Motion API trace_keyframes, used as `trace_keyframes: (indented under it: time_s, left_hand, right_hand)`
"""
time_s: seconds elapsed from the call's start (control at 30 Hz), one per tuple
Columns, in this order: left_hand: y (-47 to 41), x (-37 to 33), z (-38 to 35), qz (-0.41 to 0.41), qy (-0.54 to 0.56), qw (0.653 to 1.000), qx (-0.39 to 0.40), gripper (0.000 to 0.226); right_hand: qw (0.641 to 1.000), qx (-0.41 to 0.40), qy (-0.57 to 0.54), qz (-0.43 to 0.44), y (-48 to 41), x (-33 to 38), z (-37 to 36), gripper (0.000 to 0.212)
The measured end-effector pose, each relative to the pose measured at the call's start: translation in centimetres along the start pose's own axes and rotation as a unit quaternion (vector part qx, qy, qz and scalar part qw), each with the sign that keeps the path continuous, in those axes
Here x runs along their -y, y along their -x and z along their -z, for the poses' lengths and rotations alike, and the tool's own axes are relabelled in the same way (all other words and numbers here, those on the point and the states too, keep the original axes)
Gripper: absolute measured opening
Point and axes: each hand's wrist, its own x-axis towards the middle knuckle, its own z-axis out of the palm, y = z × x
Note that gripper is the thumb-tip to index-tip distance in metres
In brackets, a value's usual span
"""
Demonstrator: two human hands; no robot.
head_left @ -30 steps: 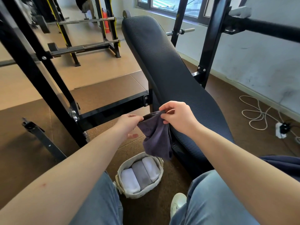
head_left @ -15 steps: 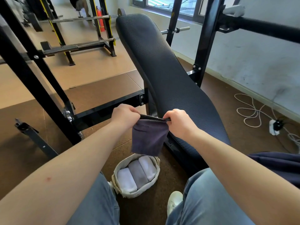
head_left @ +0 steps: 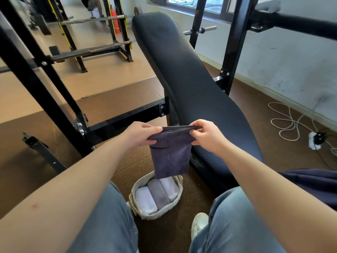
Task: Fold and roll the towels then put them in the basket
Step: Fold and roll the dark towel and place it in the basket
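towel (head_left: 170, 157) first: dark purple, folded into a narrow strip of several layers, hanging in the air straight above the basket (head_left: 177, 196) with its lower edge just over the rim. left hand (head_left: 139, 135) is pinched shut on the top left corner, right hand (head_left: 207, 134) pinched shut on the top right corner, and the top edge runs taut between them, the hands set apart by the width of the strip. basket sits on the brown floor between the person's knees and already holds three rolls side by side, white, grey, white, filling most of it. black padded bench (head_left: 191, 88) slopes up behind the towel to the far side, and the black steel frame (head_left: 125, 115) crosses on the left.

folding looks done, so rolling seems to be the step in hand. to do it well, keep the layers' edges lined up at the top while pinching, keep the strip flat and untwisted, then roll tight and even from one end so the roll keeps an even width. a flat surface such as the bench or a thigh would probably help. a loose roll would likely not fit the little room left in the basket.
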Motion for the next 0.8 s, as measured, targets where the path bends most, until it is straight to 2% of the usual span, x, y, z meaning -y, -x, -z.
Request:
trace_keyframes:
  time_s: [0.07, 0.13, 0.17, 0.3, 0.37, 0.43, 0.47, 0.57, 0.6, 0.7, 0.8]
  left_hand:
    - [0.5, 0.6, 0.9, -0.028, -0.041, 0.997, 0.065, 0.014]
    - [0.7, 1.3, 0.9, -0.047, -0.132, 0.989, 0.054, 0.018]
    - [0.6, 1.7, 0.6, -0.044, -0.143, 0.988, 0.033, 0.019]
    - [0.2, 3.4, -1.3, 0.01, -0.015, 1.0, 0.015, 0.028]
    - [-0.3, 4.2, -1.9, 0.029, 0.031, 0.999, -0.002, 0.034]
    - [-0.7, 4.8, -2.2, 0.027, 0.019, 0.999, -0.04, 0.039]
    - [-0.9, 5.0, -2.2, 0.028, 0.014, 0.998, -0.052, 0.043]
    - [-0.8, 5.9, -1.9, 0.048, 0.033, 0.998, -0.037, 0.055]
    - [-0.8, 6.2, -1.7, 0.045, 0.019, 0.998, -0.027, 0.051]
    - [-0.4, 6.4, -1.6, 0.012, -0.028, 0.999, -0.029, 0.008]
    - [-0.7, 6.6, -2.0, -0.017, -0.057, 0.998, -0.037, 0.022]
  right_hand:
    - [0.995, 0.027, -0.085, -0.038, 0.3, -0.7, -0.3, 0.014]
    - [0.989, 0.047, -0.13, -0.053, 0.5, -1.2, -0.8, 0.013]
    - [0.985, 0.054, -0.152, -0.06, 0.6, -1.6, -1.1, 0.013]
    - [0.968, 0.068, -0.226, -0.09, 0.9, -2.7, -2.1, 0.012]
    - [0.964, 0.09, -0.228, -0.105, 0.8, -3.3, -2.1, 0.026]
    - [0.968, 0.108, -0.195, -0.116, 0.7, -3.6, -2.1, 0.043]
    - [0.971, 0.103, -0.178, -0.122, 0.7, -3.8, -2.1, 0.044]
    - [0.976, 0.059, -0.158, -0.141, 0.6, -4.8, -2.4, 0.025]
    - [0.978, 0.047, -0.146, -0.143, 0.7, -5.0, -2.5, 0.022]
    - [0.986, 0.017, -0.111, -0.12, 0.6, -5.5, -2.9, 0.017]
    - [0.99, 0.018, -0.113, -0.088, 0.5, -5.2, -3.2, 0.017]
